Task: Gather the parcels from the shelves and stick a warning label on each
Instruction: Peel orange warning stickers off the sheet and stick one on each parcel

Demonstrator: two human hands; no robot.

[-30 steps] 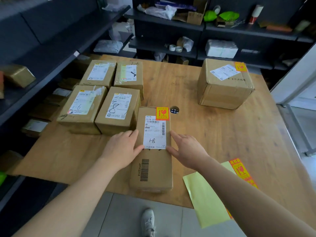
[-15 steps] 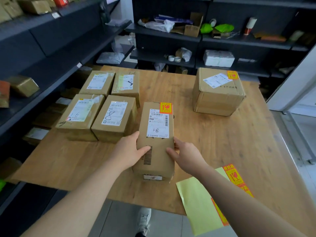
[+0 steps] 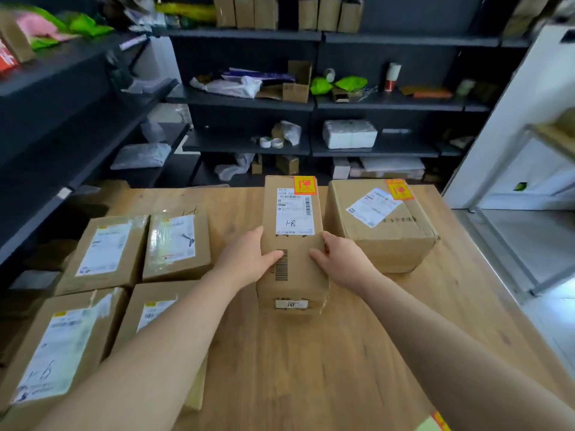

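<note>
- Parcel (image 3: 294, 241) is mid-frame, with its long axis running up-frame, away from the person. A red label (image 3: 305, 185) is already on its far corner.
- Left hand (image 3: 245, 262) and right hand (image 3: 342, 262) clasp the long sides at the near half, thumbs on top, fingers curled round out of sight. Both are equally near.
- Can't tell if it rests on the table (image 3: 311, 353) or hangs just off it.
- Big box (image 3: 382, 231) is just right of it, with the right hand in the gap between them. Tight for a set-down, I'd guess.
- Boxes (image 3: 105, 250) at lower left show no red label.

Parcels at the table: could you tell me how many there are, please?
6. Left block: back-left parcel, back-right parcel, front-left parcel, front-right parcel. Middle parcel is between the left hand and right hand. Right parcel stands beside it. More may be hidden.
</note>
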